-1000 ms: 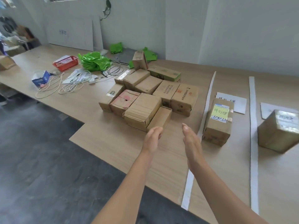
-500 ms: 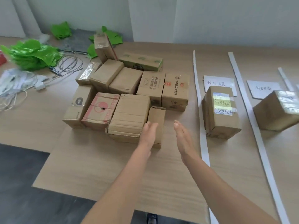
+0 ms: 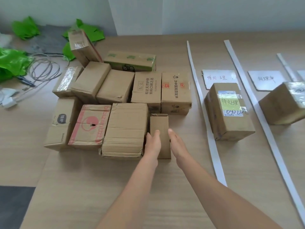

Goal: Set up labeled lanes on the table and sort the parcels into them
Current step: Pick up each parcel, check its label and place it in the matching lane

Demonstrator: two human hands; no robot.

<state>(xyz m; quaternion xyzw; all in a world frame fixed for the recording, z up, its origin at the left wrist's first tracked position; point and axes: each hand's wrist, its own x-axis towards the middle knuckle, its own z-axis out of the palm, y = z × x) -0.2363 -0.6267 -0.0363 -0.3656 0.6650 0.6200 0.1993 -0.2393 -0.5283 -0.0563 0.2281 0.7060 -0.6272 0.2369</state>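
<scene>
As both arms stretch forward, the left hand [image 3: 152, 144] and right hand [image 3: 178, 144] bracket a narrow parcel [image 3: 159, 124].
A second ago the hands hung short of the pile [image 3: 125, 126]; now, fingers straight and gripping nothing yet, they sit against either side of the narrow parcel at the pile's 5 o'clock corner. At 3 o'clock on the bench [image 3: 82, 187], white strips [image 3: 196, 76] mark lanes, two each holding a box [image 3: 229, 116]; this looks like the next pick.

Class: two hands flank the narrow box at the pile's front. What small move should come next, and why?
Probably close both hands on the narrow box and lift it: the left hand and right hand sit at its sides, fingers straight, gripping nothing.
</scene>
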